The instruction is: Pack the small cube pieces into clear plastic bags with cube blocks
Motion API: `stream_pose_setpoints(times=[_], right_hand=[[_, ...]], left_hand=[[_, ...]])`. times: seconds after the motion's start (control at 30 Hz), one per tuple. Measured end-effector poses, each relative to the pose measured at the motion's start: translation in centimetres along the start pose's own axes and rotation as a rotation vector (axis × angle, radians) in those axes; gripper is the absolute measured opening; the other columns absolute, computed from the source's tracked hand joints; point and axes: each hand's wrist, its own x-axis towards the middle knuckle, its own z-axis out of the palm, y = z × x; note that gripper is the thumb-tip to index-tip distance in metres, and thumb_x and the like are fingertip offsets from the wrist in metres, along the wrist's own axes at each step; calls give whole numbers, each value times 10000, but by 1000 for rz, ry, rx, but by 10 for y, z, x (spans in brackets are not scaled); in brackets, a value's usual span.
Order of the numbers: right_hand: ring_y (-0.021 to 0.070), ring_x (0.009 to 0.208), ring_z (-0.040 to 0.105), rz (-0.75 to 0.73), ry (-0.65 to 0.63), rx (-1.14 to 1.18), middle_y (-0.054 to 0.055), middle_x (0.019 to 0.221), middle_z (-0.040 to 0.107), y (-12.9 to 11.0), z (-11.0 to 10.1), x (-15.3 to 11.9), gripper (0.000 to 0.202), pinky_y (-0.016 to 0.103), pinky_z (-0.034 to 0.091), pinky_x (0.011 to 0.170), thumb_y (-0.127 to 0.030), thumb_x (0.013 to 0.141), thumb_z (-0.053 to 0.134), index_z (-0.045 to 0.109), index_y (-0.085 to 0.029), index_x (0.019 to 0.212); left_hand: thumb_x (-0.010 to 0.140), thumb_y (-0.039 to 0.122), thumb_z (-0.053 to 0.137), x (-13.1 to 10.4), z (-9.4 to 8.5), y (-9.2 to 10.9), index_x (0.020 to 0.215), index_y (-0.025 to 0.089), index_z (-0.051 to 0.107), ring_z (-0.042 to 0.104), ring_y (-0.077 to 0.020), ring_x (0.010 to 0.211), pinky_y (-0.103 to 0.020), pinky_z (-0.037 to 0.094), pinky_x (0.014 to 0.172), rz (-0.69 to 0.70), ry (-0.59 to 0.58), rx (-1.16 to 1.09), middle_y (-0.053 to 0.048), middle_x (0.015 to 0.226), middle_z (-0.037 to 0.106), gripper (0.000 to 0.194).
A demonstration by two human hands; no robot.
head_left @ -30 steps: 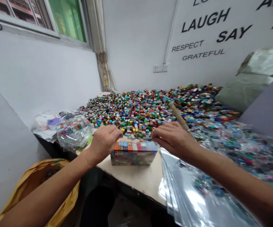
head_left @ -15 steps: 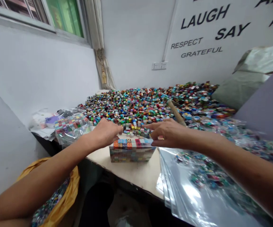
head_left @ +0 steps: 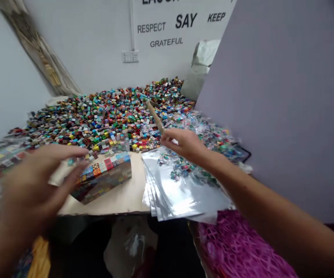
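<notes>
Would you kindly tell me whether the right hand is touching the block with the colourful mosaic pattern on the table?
Apart. In the head view, loose cubes and pale tabletop show plainly between the right hand and the patterned block.

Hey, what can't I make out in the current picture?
Head view:
- Left hand: blurred; whether it touches the colorful block is unclear.
- Colorful block: left end hidden behind that hand.
- Wooden stick: lower end hidden behind the right hand.
- Top wall word: cut off by the upper edge.
- Small cubes: patterns too small.
</notes>
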Motion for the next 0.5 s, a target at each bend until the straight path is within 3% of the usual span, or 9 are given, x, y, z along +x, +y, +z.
stream_pose_setpoints(times=[0.07, 0.13, 0.23, 0.3, 0.4, 0.5], right_hand=[[150, 706, 599, 162, -119, -84, 19, 812, 683, 31, 18, -29, 123, 246, 384, 615, -229, 854, 531, 651, -203, 843], [170, 741, 617, 242, -171, -181, 31, 852, 696, 54, 37, -52, 165, 257, 392, 622, -232, 875, 504, 667, -209, 881], [188, 819, 630, 270, -168, -239, 53, 944, 692, 67, 60, -73, 196, 279, 415, 686, -239, 898, 489, 672, -205, 961], [203, 877, 623, 256, -167, -272, 64, 1007, 676, 67, 72, -77, 205, 299, 419, 725, -241, 899, 501, 665, -213, 1019], [250, 974, 589, 237, -179, -337, 88, 1088, 651, 66, 84, -75, 260, 340, 414, 762, -252, 872, 554, 643, -224, 1115], [266, 970, 576, 220, -206, -320, 95, 1083, 655, 76, 92, -72, 257, 352, 410, 754, -212, 837, 592, 664, -216, 1083]], left_hand=[[859, 307, 553, -9, 49, 40, 1043, 312, 599, 612, -179, 876, -316, 493, 802, 168, -118, -214, 20, 942, 669, 189], [887, 263, 512, -10, 111, 65, 1061, 245, 601, 618, -188, 946, -318, 501, 828, 149, -303, -347, -39, 1007, 666, 196], [857, 184, 534, 2, 204, 77, 1117, 188, 595, 577, -220, 1064, -360, 470, 922, -3, -491, -322, -84, 1118, 629, 267], [804, 156, 591, 14, 253, 76, 1216, 183, 551, 509, -261, 1172, -410, 424, 987, -56, -601, -233, -111, 1270, 554, 415], [712, 218, 697, 31, 296, 73, 1251, 197, 539, 448, -336, 1223, -480, 406, 985, -38, -705, -169, -131, 1367, 479, 563], [751, 241, 644, 31, 305, 70, 1160, 190, 608, 504, -315, 1137, -459, 417, 966, 11, -743, -171, -112, 1238, 579, 414]])
